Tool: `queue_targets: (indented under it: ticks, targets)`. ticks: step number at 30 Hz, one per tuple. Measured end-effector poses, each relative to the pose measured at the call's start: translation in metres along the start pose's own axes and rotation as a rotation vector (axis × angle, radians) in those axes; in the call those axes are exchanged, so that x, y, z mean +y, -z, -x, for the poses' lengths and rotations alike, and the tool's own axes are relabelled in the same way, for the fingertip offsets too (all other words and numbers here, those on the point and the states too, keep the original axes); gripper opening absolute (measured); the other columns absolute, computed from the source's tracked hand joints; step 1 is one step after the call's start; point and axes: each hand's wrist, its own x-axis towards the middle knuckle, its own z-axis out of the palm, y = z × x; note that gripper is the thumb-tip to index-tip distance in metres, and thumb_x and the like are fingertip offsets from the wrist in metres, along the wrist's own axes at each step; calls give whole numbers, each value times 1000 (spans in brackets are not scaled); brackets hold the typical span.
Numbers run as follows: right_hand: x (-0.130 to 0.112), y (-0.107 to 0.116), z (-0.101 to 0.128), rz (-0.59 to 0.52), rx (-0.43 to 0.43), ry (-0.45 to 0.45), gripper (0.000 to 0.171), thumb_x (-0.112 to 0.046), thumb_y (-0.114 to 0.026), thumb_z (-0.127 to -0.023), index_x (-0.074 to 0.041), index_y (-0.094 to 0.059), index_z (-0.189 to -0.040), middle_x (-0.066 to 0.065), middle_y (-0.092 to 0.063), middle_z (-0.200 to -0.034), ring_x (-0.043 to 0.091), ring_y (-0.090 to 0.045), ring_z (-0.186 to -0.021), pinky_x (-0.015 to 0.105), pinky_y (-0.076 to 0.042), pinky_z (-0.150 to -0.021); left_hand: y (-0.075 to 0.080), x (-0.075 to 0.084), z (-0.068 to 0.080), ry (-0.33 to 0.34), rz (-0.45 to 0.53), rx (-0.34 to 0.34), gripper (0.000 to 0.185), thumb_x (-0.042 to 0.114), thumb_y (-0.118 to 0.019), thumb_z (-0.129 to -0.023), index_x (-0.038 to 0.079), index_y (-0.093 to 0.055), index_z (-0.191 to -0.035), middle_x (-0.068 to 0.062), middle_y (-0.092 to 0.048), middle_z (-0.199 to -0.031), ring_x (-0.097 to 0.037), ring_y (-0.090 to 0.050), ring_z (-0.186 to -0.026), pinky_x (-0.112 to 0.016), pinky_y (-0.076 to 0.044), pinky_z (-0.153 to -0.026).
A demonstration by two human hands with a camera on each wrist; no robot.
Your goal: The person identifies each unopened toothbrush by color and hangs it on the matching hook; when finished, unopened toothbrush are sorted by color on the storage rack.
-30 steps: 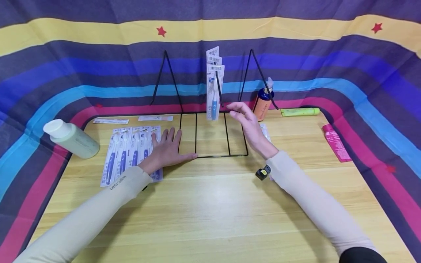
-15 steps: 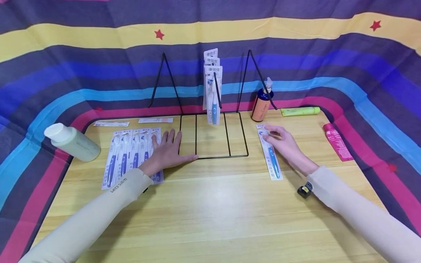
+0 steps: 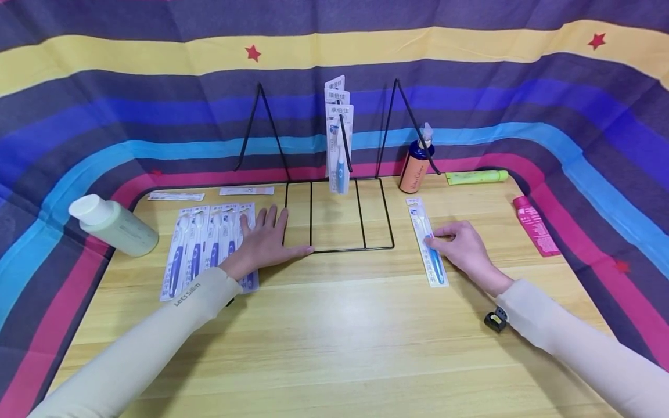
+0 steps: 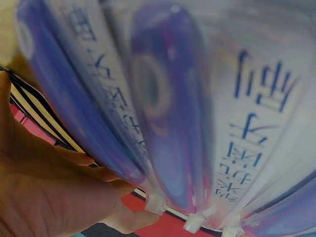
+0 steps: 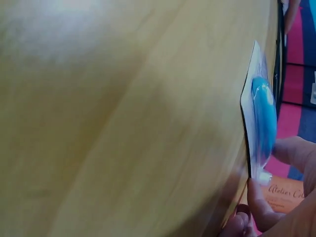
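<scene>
Blue toothbrush pack: on the table just right of the wire rack, long side roughly in line with the rack's right edge; whether any of it has left the table I cannot tell
Right hand: nearly closed, thumb and fingertips pinching that pack around its middle
Step in hand: by my judgement, taking hold of this pack
Next move: a lift from here would call for a firm pinch, because smooth plastic and thin card could slip or swing
Left hand: fingers straight and spread at the rack's left side, thumb reaching its front-left corner, gripping nothing; it seems to steady the frame
Hanging packs: one behind another on the rack's middle hook
Purple toothbrush packs: side by side left of the rack, partly under my left hand and wrist
Blue bottle: standing just right of the rack's back
Tubes: green tube beyond that bottle, pink tube well right of the rack
Pale bottle: well left of the rack
Table: pale wood grain, shiny in front of the rack
Striped cloth: hung behind the rack and round both sides
</scene>
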Motion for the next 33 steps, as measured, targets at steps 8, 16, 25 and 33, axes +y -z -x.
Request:
queue_targets:
  ticks: [8,16,25,33]
  targets:
    - [-15,2,4,-39,-108,-75,49,-33,-78,-102,6,-66,-129,24,-72,-121,29,-68,-98,35,-53,-81,3,2,4,20,-2,0,133,95,-53,-86,2,-15,-174,-28,-3,-179,-55,-2,-162,-78,18,-116]
    - [-30,-5,21,-398,-198,-77,39,-16,-76,-104,3,-58,-133,9,-78,-103,13,-68,-78,26,-56,-63,5,4,6,18,-7,-4,131,94,-51,-88,4,-13,-175,-26,-1,-180,-53,0,-163,-77,18,-117]
    - [-64,-38,47,-751,-205,-1,16,-5,-73,-104,-9,-69,-119,-2,-75,-105,9,-64,-79,23,-56,-67,3,4,7,8,6,-5,129,91,-55,-89,2,-16,-174,-28,-4,-179,-56,-2,-162,-79,17,-116]
    - [-99,-54,62,-947,-102,251,19,7,-66,-104,-7,-66,-117,5,-75,-109,17,-70,-95,30,-61,-80,4,6,6,0,-8,7,128,90,-55,-90,3,-16,-174,-27,-4,-179,-55,-3,-162,-79,16,-116]
